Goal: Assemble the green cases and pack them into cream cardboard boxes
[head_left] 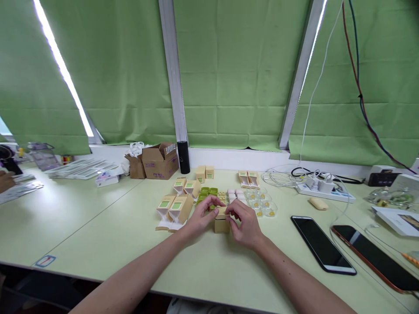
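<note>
A small tan cardboard box (222, 226) stands upright on the table between my hands, its top flap nearly down with a dark gap below it. My left hand (206, 213) grips the flap at its left side with thumb and fingers. From the right, my right hand (244, 222) pinches the flap's other edge. Just behind are green containers (203, 196), small yellowish pieces (221, 196), white-pink pieces (236, 194) and clear cups with yellow bits (262, 201). To the left lie several open tan boxes (176, 208) with green labels.
Two tan boxes (205, 173) stand farther back, with open ones (248, 179) to their right. A black cylinder (183, 157) and a brown carton (160, 161) are by the wall. Phones (322, 244) and a power strip (325, 192) lie right. Another person's hand (5, 180) is far left.
</note>
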A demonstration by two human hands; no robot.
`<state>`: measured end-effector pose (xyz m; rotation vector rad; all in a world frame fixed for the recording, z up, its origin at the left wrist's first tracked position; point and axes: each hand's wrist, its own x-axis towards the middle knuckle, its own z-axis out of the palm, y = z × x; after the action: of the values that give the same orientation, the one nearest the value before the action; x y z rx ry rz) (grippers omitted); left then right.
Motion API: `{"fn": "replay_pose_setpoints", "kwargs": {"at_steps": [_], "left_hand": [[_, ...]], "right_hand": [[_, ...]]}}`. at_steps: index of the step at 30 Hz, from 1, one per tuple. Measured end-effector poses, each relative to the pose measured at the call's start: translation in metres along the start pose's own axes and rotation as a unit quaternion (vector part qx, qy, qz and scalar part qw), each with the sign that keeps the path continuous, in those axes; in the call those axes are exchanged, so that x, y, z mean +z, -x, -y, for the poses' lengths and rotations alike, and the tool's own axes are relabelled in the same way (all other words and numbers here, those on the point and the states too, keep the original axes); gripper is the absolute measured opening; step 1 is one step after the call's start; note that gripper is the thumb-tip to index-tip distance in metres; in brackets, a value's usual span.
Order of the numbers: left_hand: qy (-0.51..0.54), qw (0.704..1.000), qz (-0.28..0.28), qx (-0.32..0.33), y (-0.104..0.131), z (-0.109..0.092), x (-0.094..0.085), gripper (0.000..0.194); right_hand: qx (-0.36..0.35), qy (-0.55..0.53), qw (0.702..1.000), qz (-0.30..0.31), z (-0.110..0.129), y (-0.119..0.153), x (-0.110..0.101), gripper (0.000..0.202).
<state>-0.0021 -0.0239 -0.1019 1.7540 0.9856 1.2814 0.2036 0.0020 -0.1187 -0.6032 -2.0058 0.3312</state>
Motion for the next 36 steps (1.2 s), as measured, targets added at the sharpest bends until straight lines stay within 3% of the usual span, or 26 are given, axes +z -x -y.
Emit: {"fn": "replay_pose_setpoints", "kwargs": {"at_steps": [16, 29, 36], "left_hand": [[-0.019, 1.0, 0.006, 0.001, 0.0011, 0.0025, -0.001, 0.03], [-0.043, 0.999, 0.008, 0.014, 0.0008, 0.0067, -0.0007, 0.03], [-0.067, 0.997, 0.01, 0.023, 0.0009, 0.0068, -0.0009, 0.031]], "right_hand": [[-0.023, 0.007, 1.0, 0.003, -0.0014, 0.0017, -0.0004, 0.015], [-0.021, 0.002, 1.0, 0.013, -0.0046, 0.0023, 0.002, 0.015], [-0.069, 0.02, 0.997, -0.01, -0.0064, 0.0017, 0.0034, 0.012]]}}
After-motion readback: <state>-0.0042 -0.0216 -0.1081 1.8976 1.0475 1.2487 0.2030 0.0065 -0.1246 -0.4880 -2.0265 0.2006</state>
